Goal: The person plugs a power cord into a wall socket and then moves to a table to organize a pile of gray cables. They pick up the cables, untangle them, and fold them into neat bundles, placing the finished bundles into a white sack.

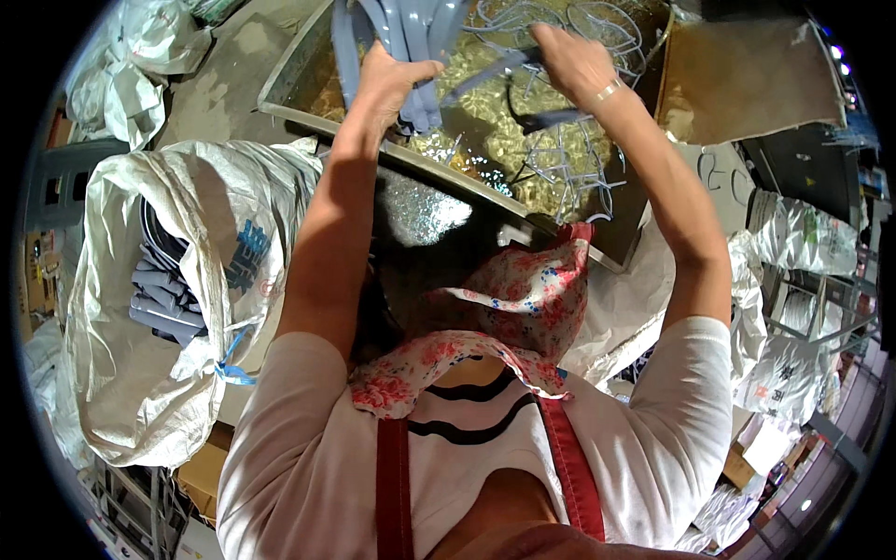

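Observation:
A thick bundle of blue-grey, flexible strips [399,37] hangs from my left hand [383,86], which is closed around it with the thumb across the front. Closed fingers of my right hand [576,70] hold a similar grey strip [490,75], somewhat blurred, slanting down to the left. Just below this hand hangs a dark curved piece [546,119]; whether I hold it too I cannot tell. Both hands are over a shallow metal-rimmed tray [448,173]. In it lie thin grey branching frames [574,173] and loops of thin grey strands [597,33].
On the left stands an open white woven sack [121,373] with folded grey pieces [168,289] inside. A brown board [751,75] lies beside the tray at the far right. More white sacks [803,233] are stacked at right. My flowered apron [532,289] bulges toward the tray's near edge.

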### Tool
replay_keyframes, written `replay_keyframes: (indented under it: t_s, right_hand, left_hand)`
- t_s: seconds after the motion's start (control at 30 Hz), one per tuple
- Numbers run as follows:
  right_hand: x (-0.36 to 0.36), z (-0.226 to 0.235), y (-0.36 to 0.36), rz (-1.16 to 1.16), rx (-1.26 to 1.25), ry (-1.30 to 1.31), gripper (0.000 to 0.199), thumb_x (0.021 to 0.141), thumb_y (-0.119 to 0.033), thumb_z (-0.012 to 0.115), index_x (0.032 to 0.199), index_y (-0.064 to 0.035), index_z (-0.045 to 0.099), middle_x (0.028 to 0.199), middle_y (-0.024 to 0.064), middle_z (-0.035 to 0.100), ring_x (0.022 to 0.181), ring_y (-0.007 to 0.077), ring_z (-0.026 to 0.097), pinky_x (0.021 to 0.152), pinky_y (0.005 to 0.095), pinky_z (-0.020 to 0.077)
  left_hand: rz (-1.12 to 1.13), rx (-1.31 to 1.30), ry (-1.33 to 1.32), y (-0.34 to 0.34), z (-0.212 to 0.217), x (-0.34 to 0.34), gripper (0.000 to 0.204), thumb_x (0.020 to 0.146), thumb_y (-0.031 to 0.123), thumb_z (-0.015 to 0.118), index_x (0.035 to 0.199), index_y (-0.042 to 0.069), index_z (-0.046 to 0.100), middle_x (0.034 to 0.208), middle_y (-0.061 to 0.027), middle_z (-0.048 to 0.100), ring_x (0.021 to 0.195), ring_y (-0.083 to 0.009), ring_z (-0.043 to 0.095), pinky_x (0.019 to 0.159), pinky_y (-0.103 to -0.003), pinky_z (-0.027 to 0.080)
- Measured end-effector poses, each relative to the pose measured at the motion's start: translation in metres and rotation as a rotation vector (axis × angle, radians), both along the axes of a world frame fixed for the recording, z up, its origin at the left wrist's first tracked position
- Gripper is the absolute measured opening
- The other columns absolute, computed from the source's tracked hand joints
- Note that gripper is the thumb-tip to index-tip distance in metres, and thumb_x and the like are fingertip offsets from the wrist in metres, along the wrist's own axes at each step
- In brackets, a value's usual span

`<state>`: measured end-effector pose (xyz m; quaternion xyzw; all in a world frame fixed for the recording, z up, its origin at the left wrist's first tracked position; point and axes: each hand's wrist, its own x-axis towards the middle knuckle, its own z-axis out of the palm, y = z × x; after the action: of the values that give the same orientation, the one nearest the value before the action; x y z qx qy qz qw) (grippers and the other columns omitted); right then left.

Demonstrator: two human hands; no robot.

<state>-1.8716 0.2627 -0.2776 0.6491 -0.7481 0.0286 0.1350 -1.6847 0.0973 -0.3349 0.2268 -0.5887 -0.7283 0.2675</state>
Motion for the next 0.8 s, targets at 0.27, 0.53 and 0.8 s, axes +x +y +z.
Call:
replay_keyframes:
  t_s: [0.27, 0.53, 0.8]
  right_hand:
    - [0.029, 0.054, -0.061, 0.124, 0.119, -0.145, 0.009, 0.082, -0.010, 0.042, 0.088, -0.0034, 0.040, 0.075, 0.0153, 0.059, 0.070, 0.0342, 0.059, 0.055, 0.0413, 0.0465]
    - [0.026, 0.038, -0.055, 0.060, -0.552, -0.138, 0.044, 0.071, -0.005, 0.054, 0.114, -0.0048, 0.045, 0.097, 0.0163, 0.054, 0.091, 0.0303, 0.052, 0.079, 0.0339, 0.0431]
    - [0.016, -0.066, 0.017, -0.066, -0.296, -1.343, 0.059, 0.072, -0.007, 0.066, 0.126, -0.0035, 0.043, 0.096, 0.0065, 0.059, 0.084, 0.0124, 0.055, 0.075, 0.0247, 0.0455]
  left_hand:
    - [-0.181, 0.062, 0.092, 0.018, 0.008, -0.010, 0.045, 0.063, 0.002, 0.071, 0.104, 0.003, 0.053, 0.092, -0.0061, 0.058, 0.082, -0.0159, 0.056, 0.073, -0.030, 0.046]
    - [0.045, 0.272, -0.027, -0.001, 0.014, 0.009, 0.021, 0.069, 0.004, 0.068, 0.085, -0.004, 0.058, 0.075, -0.0074, 0.060, 0.071, -0.0188, 0.060, 0.065, -0.032, 0.050]
    - [-0.059, 0.731, 0.294, -0.046, -0.010, 0.024, 0.013, 0.081, 0.012, 0.059, 0.080, 0.001, 0.052, 0.074, -0.0071, 0.054, 0.071, -0.0189, 0.054, 0.067, -0.035, 0.047]
